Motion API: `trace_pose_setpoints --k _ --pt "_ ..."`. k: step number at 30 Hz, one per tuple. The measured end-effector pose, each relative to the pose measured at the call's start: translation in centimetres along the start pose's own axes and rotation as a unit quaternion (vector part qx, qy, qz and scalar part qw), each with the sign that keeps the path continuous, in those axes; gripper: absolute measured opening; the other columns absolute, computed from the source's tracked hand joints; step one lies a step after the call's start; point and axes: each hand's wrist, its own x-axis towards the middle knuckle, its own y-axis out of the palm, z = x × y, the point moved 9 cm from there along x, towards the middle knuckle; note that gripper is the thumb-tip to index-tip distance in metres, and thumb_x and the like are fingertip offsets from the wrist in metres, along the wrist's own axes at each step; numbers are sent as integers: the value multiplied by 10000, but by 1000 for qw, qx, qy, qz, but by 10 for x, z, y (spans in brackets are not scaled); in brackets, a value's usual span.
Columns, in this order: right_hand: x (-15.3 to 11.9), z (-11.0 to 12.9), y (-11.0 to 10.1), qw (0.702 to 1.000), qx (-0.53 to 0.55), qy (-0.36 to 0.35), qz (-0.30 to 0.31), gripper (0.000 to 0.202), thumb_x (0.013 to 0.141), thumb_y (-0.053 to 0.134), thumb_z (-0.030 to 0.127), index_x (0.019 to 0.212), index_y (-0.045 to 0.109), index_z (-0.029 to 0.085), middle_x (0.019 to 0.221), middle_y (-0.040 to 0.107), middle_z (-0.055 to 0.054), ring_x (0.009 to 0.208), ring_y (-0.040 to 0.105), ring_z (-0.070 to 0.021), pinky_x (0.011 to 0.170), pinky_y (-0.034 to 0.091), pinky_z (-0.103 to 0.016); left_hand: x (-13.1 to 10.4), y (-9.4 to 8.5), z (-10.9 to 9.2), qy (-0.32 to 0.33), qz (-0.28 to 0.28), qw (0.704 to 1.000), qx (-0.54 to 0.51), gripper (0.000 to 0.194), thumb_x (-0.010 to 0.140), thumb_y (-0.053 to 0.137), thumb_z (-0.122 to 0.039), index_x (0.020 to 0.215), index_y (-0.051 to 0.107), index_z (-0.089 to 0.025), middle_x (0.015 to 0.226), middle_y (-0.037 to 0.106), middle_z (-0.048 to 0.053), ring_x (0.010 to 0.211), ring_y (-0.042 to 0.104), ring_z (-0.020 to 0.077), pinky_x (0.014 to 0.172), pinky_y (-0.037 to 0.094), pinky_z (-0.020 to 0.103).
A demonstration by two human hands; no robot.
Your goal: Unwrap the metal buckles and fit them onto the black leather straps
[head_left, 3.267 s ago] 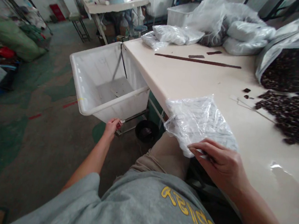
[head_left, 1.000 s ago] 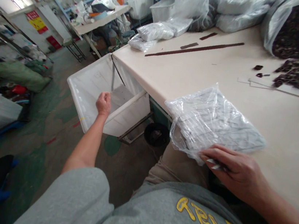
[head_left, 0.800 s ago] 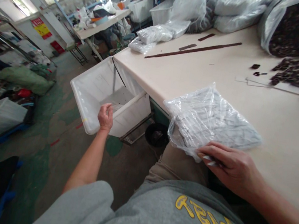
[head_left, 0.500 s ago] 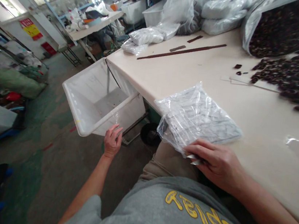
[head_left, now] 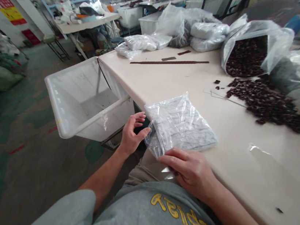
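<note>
A flat transparent plastic bag [head_left: 182, 122] with greyish-white, dark-lined contents lies at the table's near edge, one corner sticking out past it. My right hand [head_left: 192, 171] is closed on the bag's near edge, thumb and fingers pinched together. Beneath those fingers show shiny pointed metal tips [head_left: 168, 172], perhaps small snips; most of that item is hidden in the palm. My left hand [head_left: 133, 132] is open beside the bag's left corner, fingers curved and thumb apart. Whether its thumb touches the plastic I cannot tell.
Left of the table edge stands a white plastic bin [head_left: 85, 98]. Dark brown small rings [head_left: 273, 103] spill from an open bag [head_left: 247, 55] at the right. Brown strips [head_left: 170, 62] and filled plastic bags [head_left: 145, 42] lie farther back on the table [head_left: 263, 179].
My left hand has come from beside the bin, rightward and up to the plastic bag's left corner. My right hand keeps its grip on the bag. The view has shifted to the right.
</note>
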Motion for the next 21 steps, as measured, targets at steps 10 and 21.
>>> trace_pose_setpoints --k 10,21 --pt "14 16 8 998 -36 -30 38 268 950 432 123 977 684 210 847 692 1 604 571 -91 534 372 -248 31 19 -3 15 54 989 138 289 786 650 -172 1048 576 -267 753 617 -23 667 597 141 720 511 309" --pt "44 -67 -25 946 -95 305 -63 492 844 673 593 1120 639 187 948 735 -71 811 693 -235 677 470 -328 40 16 -4 -15 58 997 51 239 801 593 -181 1027 611 -259 699 543 -41 596 535 107 630 467 244"
